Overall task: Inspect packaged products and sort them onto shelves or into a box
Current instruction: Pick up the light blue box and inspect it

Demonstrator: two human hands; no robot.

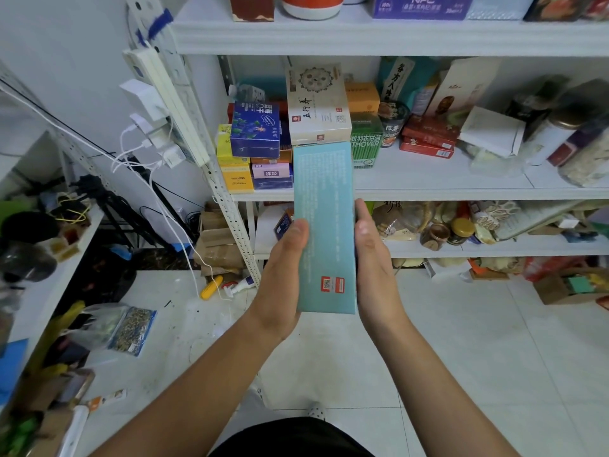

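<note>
I hold a long, flat light-blue box (324,225) upright in front of the white shelf unit (428,189), its printed back facing me with a small red label near the bottom. My left hand (283,275) grips its left edge, thumb on the face. My right hand (372,258) holds the right edge, thumb along the side; its fingers are hidden behind the box. The box's top end reaches the middle shelf, just under a cream box (318,103) standing there.
The middle shelf carries a blue box (255,130), yellow boxes (234,166), a green box (365,140), red boxes (428,136) and jars at the right. A lower shelf holds jars and bags. Cardboard (217,245) and cables lie on the floor at left. A cluttered table (49,275) stands at far left.
</note>
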